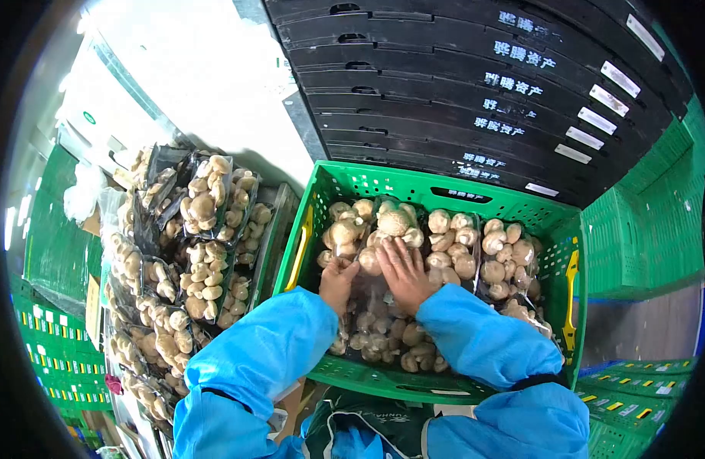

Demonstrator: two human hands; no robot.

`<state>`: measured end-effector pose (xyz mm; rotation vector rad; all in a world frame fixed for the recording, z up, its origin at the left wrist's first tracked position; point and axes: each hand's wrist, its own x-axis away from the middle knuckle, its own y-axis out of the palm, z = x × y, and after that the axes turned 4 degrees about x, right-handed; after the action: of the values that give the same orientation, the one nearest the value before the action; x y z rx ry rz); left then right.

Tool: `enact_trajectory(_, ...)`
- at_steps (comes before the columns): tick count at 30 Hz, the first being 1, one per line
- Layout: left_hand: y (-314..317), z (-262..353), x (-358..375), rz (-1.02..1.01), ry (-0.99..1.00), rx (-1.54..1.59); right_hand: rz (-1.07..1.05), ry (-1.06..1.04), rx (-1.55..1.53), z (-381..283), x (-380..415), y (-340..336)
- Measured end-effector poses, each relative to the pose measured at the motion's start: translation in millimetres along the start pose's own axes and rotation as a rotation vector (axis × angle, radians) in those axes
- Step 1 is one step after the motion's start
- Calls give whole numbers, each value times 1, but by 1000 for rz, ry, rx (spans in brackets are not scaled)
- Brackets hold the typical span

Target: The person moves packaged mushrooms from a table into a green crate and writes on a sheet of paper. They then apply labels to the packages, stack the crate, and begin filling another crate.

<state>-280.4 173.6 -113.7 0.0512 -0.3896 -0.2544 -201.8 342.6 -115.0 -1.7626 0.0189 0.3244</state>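
A green crate (437, 395) with yellow handles sits before me, holding several clear plastic bags of mushrooms (509, 258). My left hand (338, 285) is closed at the left side of one bag of mushrooms (392, 222), its fingers curled at the plastic; their tips are partly hidden. My right hand (405, 280) lies on the same bag with fingers stretched out and apart, pressing over the mushrooms. Below the hands, more bagged mushrooms (375, 338) show through shiny film inside the crate.
To the left, a heap of bagged mushrooms (202, 264) rises beside the crate. Black crates (414, 92) with white lettering are stacked behind it. Green crates (651, 237) stand at the right, and others (54, 352) at the far left.
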Motion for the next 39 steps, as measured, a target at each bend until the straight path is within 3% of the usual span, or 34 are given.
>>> enact_trajectory(3,-4,30,15,-104,-83,-217,-12,-6,20,2,4,4)
enact_trajectory(5,-12,37,13,-108,479,-878,-46,-8,37,3,6,2)
enact_trajectory(7,6,65,6,-136,830,-989,-30,5,49,1,6,-6)
enact_trajectory(8,18,77,5,-223,899,-1034,-68,-13,133,2,6,-2)
enact_trajectory(9,30,85,1,-311,969,-1077,33,-30,99,4,8,2)
enact_trajectory(10,39,81,-11,-416,1081,-1106,-53,-12,124,3,12,1)
enact_trajectory(12,39,53,-38,-508,1008,-1226,-144,19,156,4,21,-18)
enact_trajectory(14,38,47,-43,-536,964,-1239,-285,237,-9,9,42,-70)
enact_trajectory(18,32,46,-36,-506,979,-1317,-328,274,11,38,73,-74)
enact_trajectory(27,30,49,-36,-443,1055,-1341,-526,73,18,77,67,-86)
enact_trajectory(31,28,48,-38,-438,1046,-1348,-322,50,-80,79,67,-85)
enact_trajectory(33,28,45,-38,-434,1056,-1339,132,240,-462,71,62,-94)
enact_trajectory(34,28,43,-38,-425,1070,-1337,262,210,-376,66,57,-89)
enact_trajectory(35,29,44,-39,-414,1089,-1332,278,149,-423,61,55,-73)
enact_trajectory(37,29,42,-41,-429,1068,-1333,37,103,-148,52,68,-33)
enact_trajectory(39,34,44,-40,-451,1049,-1335,-37,109,-189,49,72,-26)
